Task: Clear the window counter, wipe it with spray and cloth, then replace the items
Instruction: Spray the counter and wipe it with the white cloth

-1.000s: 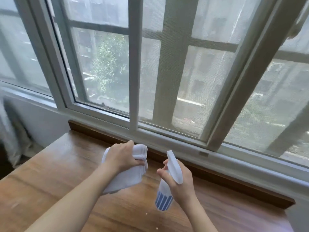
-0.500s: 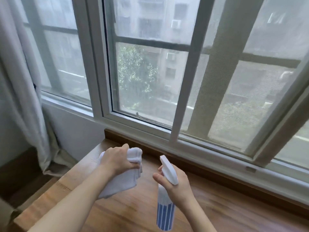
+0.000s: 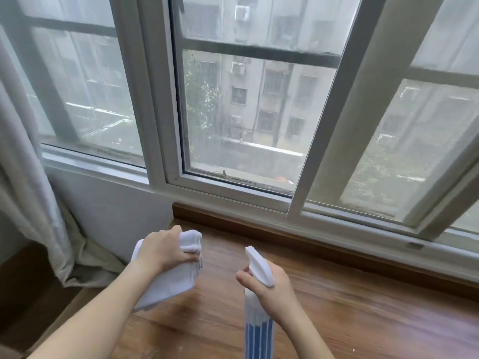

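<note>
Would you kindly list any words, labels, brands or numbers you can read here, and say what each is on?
None can be read.
Spray bottle in the right hand: blue and white stripes only, no lettering visible.
White cloth in the left hand: plain.
Small tag on the window frame: too blurred.

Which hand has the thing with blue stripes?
The right hand holds it: the spray bottle. The left hand grips only a plain white cloth.

Wooden counter (image 3: 350, 314) is left bare to the right; far side is blocked by window frame (image 3: 259, 200), left by curtain (image 3: 28, 193).
</note>
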`<move>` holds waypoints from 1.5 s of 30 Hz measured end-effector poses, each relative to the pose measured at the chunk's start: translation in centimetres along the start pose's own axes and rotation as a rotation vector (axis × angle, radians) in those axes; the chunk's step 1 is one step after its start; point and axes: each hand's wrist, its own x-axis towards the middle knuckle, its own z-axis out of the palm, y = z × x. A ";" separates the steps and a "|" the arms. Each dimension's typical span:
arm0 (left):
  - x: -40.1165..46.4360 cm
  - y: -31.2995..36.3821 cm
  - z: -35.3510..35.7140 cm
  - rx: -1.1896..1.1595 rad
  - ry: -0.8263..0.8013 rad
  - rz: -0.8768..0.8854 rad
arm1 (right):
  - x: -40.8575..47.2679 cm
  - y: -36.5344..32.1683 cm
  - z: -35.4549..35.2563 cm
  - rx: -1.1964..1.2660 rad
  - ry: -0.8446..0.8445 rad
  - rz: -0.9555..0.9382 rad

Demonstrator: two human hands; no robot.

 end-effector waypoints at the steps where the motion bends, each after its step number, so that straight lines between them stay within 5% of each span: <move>1: 0.2 -0.1 0.1 0.005 -0.012 -0.010 | 0.4 0.1 0.2 -0.014 -0.014 0.008; 14: 5.3 -4.4 3.5 -0.013 -0.182 0.022 | 7.2 -0.7 3.5 -0.207 -0.138 0.139; 25: 10.2 -7.8 5.7 -0.071 -0.294 0.106 | 12.0 -1.6 8.1 -0.246 -0.077 0.306; 45: 12.1 -7.7 7.4 -0.041 -0.284 0.213 | 13.1 -1.4 8.8 -0.281 -0.100 0.309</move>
